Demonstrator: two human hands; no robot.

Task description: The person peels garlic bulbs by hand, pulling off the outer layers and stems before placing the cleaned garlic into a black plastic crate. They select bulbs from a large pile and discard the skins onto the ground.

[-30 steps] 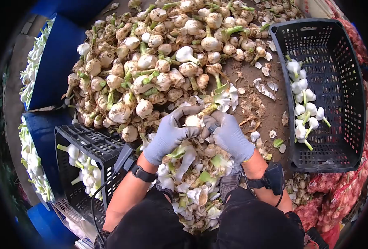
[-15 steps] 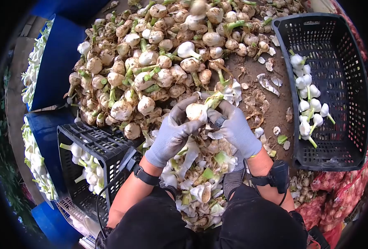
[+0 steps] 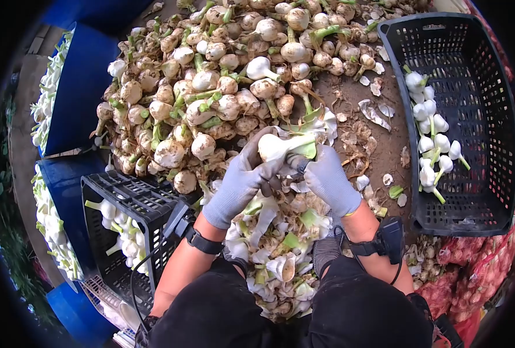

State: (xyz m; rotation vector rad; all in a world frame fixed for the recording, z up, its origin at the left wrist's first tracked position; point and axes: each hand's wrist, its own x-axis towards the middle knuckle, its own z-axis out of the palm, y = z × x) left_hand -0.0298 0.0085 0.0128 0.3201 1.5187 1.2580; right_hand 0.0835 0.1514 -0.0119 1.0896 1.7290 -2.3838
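A garlic bulb point(image 3: 272, 148) with a smooth white surface lies in my left hand point(image 3: 243, 180), whose gloved fingers are closed around its underside. Its thick pale-green stem points right, toward my right hand point(image 3: 329, 178). That hand, also in a grey glove, is closed at the stem's end. Something dark sits at my right thumb; whether it is a small blade or a wrap I cannot make out. Loose outer skin point(image 3: 321, 126) shows just behind the stem. Beyond my hands spreads a heap of soil-stained garlic bulbs point(image 3: 205, 110).
A black crate point(image 3: 472, 223) on the right holds several clean white bulbs. Another black crate point(image 3: 131, 200) with white garlic stands tilted at left, beside blue containers point(image 3: 74, 87) of garlic. Peelings point(image 3: 280, 269) cover the ground between my legs. Red mesh sacks point(image 3: 481, 269) lie lower right.
The bulb's brownish, dirty skin has come away, leaving it white. Its stem has swung from pointing up-right to nearly level. My right hand has shifted slightly down.
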